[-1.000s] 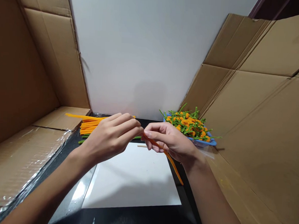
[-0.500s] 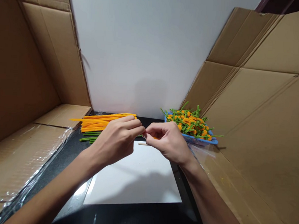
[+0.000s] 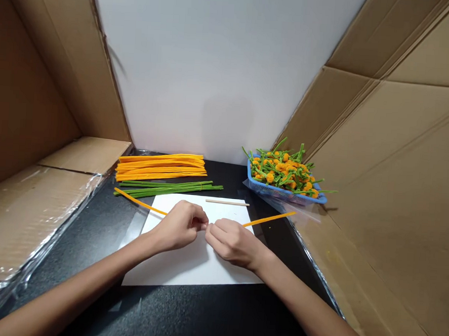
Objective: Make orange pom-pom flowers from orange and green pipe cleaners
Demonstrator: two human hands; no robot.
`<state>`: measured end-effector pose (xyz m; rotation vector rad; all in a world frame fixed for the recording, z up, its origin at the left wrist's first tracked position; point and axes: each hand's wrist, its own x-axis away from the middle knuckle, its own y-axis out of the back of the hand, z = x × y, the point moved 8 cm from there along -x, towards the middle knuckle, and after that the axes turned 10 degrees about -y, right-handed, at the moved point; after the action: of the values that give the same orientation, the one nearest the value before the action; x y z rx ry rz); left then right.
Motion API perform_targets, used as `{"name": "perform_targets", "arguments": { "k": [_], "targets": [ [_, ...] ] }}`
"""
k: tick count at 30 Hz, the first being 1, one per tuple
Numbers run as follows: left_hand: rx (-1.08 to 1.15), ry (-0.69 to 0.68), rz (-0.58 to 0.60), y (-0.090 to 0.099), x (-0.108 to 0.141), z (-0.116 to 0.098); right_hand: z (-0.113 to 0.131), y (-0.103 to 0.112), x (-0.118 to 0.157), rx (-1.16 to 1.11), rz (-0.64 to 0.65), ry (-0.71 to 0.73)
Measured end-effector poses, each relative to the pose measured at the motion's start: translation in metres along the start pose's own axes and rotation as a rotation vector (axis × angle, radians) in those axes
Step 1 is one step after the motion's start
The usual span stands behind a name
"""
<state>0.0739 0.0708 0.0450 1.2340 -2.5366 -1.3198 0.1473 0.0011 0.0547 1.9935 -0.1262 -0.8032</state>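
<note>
An orange fuzzy stem (image 3: pixel 270 219) runs through both fists, one end sticking out to the left and the other to the right. My left hand (image 3: pixel 183 225) is closed on it, fingertips pinched near the middle. Right beside it, my right hand (image 3: pixel 231 241) is closed on the same stem, knuckles up. The stem's middle part is hidden by the fingers. Both hands are over a white sheet (image 3: pixel 164 274). Behind them a thin pale stick (image 3: pixel 227 202) lies on the sheet's far edge.
Orange stems (image 3: pixel 161 166) lie in a bundle at the back left, with green stems (image 3: pixel 170 187) in front. A blue basket (image 3: pixel 279 194) at the back right holds orange and green pieces, on a clear plastic bag (image 3: pixel 305 212). Cardboard walls (image 3: pixel 399 163) flank the black table (image 3: pixel 170 311).
Both hands have come down and nearer over the sheet. The orange stem's two ends now show on either side, and the view has shifted, uncovering the bundles and the stick.
</note>
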Motion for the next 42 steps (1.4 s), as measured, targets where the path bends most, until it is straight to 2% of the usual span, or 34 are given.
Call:
{"name": "perform_targets", "arguments": {
  "k": [3,7,10,13,17,22,28,33,38,42],
  "targets": [
    [-0.058,0.003,0.024,-0.011,0.005,0.003,-0.004,-0.012,0.009,-0.038,0.092,-0.014],
    [-0.307,-0.120,0.060,-0.019,0.010,-0.003,-0.028,-0.028,0.019,-0.231,0.239,-0.281],
    [-0.429,-0.172,0.031,-0.017,0.014,-0.004,-0.045,-0.029,0.025,-0.372,0.257,-0.482],
    [-0.471,-0.246,-0.028,-0.012,0.017,-0.007,-0.053,-0.026,0.028,-0.489,0.244,-0.585],
    [-0.601,-0.361,-0.092,-0.010,0.019,-0.018,-0.049,-0.022,0.026,-0.544,0.211,-0.565],
    [-0.696,-0.353,-0.180,-0.008,0.021,-0.028,-0.041,-0.016,0.023,-0.469,0.184,-0.476],
    [-0.739,-0.321,-0.146,-0.008,0.021,-0.031,-0.038,-0.015,0.024,-0.454,0.212,-0.410],
    [-0.679,-0.306,-0.150,-0.006,0.020,-0.025,-0.048,-0.015,0.027,-0.536,0.156,-0.439],
    [-0.710,-0.320,-0.182,-0.003,0.020,-0.032,-0.055,-0.010,0.028,-0.600,0.089,-0.471],
    [-0.777,-0.354,-0.116,-0.006,0.019,-0.030,-0.060,-0.014,0.031,-0.606,0.130,-0.517]
  ]
}}
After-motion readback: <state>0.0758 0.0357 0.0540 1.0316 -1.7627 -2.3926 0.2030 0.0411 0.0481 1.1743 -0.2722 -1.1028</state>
